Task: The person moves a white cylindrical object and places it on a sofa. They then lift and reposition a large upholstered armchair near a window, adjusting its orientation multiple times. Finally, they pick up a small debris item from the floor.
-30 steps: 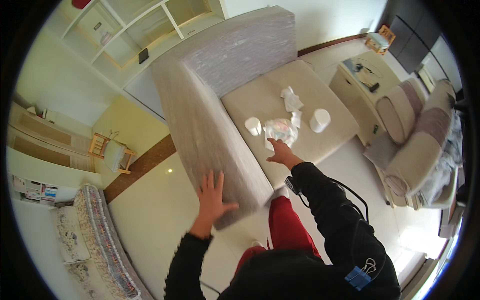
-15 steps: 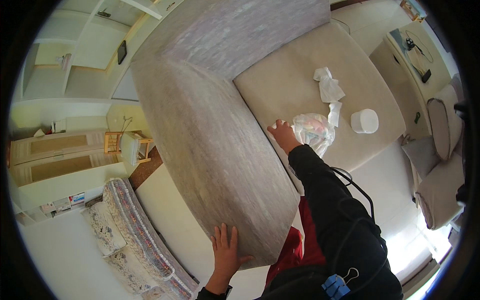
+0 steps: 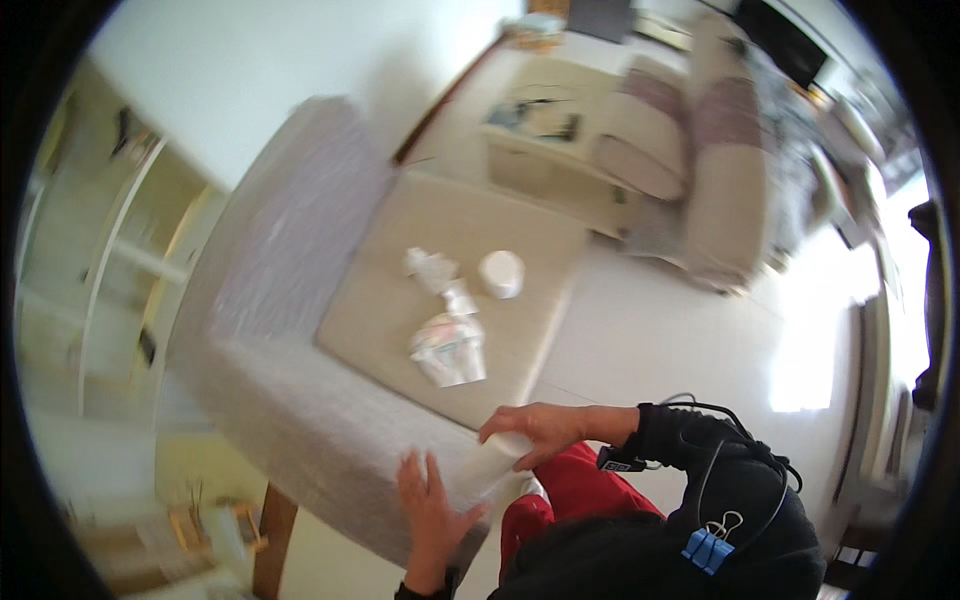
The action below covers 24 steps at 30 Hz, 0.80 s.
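Blurred by motion, a white cylindrical roll (image 3: 490, 467), apparently paper, sits in my right hand (image 3: 545, 432) above the grey sofa arm (image 3: 340, 400). My right fingers wrap around its upper end. Just left of the roll, my left hand (image 3: 432, 515) is open with fingers spread, over or against the sofa arm; whether it touches the roll I cannot tell. On the beige seat (image 3: 380, 290) beyond lie a clear plastic bag (image 3: 447, 350) with pale coloured contents, crumpled white tissue (image 3: 432, 270) and a white rounded tub-like object (image 3: 502, 273).
The sofa's grey back (image 3: 300, 220) rises at the left. A cabinet (image 3: 545, 150) with cables and small items on top stands beyond the seat, beside a cushioned sofa (image 3: 735, 180). Open shelves (image 3: 110, 270) line the far left. Pale tiled floor (image 3: 660, 330) extends right.
My right hand has left the bag and come back nearer me, now holding the white roll. My left hand is lifted slightly beside it. The whole view has turned to the right.
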{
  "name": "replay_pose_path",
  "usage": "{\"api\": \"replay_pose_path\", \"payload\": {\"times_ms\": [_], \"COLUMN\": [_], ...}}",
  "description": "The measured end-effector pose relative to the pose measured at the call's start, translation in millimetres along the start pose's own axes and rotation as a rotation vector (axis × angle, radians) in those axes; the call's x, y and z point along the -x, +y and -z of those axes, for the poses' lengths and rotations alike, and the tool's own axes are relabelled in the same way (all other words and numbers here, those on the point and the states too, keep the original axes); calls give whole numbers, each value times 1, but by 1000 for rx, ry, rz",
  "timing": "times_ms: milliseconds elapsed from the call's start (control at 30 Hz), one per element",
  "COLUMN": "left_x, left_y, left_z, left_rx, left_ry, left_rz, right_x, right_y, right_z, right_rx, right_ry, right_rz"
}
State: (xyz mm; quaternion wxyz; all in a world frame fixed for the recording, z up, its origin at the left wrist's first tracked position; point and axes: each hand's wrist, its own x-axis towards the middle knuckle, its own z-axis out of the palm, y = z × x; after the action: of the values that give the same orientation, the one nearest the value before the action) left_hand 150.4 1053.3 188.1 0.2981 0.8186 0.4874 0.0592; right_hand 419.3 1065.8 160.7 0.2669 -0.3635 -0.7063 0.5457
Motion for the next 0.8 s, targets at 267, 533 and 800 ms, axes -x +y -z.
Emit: {"api": "replay_pose_path", "payload": {"times_ms": [267, 533, 800], "left_x": [-10, 74, 226], "left_y": [136, 287, 438], "left_z": [-83, -167, -285], "left_rx": [894, 1038, 987], "left_ry": [-1315, -1564, -1994], "left_rz": [-246, -229, -108], "right_x": [217, 383, 586], "right_y": [-128, -163, -207], "right_z": [-69, -203, -328], "right_rx": [5, -437, -507], "right_ry": [453, 1600, 2070], "right_rz": [-36, 20, 133]}}
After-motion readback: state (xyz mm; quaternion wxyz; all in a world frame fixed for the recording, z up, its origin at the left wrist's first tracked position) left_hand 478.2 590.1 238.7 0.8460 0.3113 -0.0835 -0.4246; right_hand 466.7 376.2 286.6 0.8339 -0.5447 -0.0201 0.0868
